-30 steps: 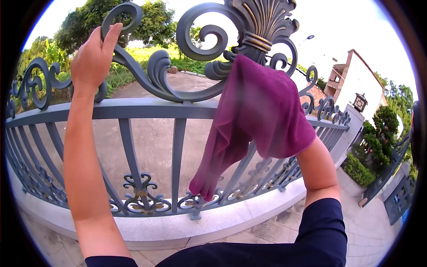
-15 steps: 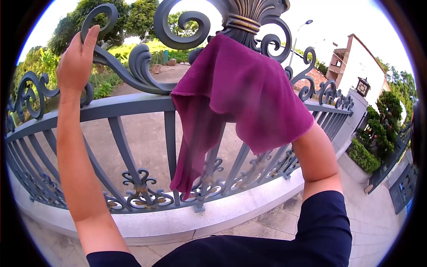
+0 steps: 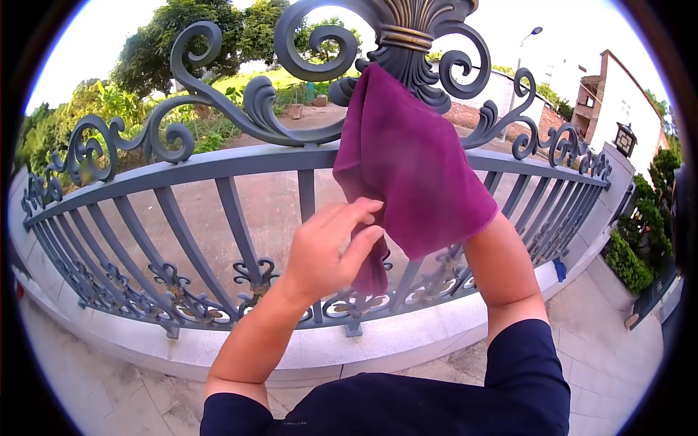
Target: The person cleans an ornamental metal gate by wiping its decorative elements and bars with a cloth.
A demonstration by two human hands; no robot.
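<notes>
A purple cloth [image 3: 414, 167] hangs from the base of the dark, gold-banded ornament [image 3: 407, 38] on top of the metal fence [image 3: 240, 161]. My right forearm [image 3: 502, 265] reaches up beneath the cloth. The cloth covers my right hand, which holds it up against the ornament's base; the fingers are hidden. My left hand [image 3: 327, 251] is in front of the fence bars, beside the cloth's hanging left edge. Its thumb and fingers are apart, with nothing visible between them. Whether the fingertips touch the cloth I cannot tell.
Scrolled ironwork [image 3: 211, 91] runs along the fence top. A pale stone ledge [image 3: 291, 356] lies below the bars, with a blue item [image 3: 559, 269] at its right end. A pillar lantern [image 3: 625, 138] and green bushes [image 3: 627, 261] stand to the right.
My left hand has let go of the scroll at upper left and come down to the cloth's left edge. The view has shifted left; my right hand stays under the cloth at the ornament.
</notes>
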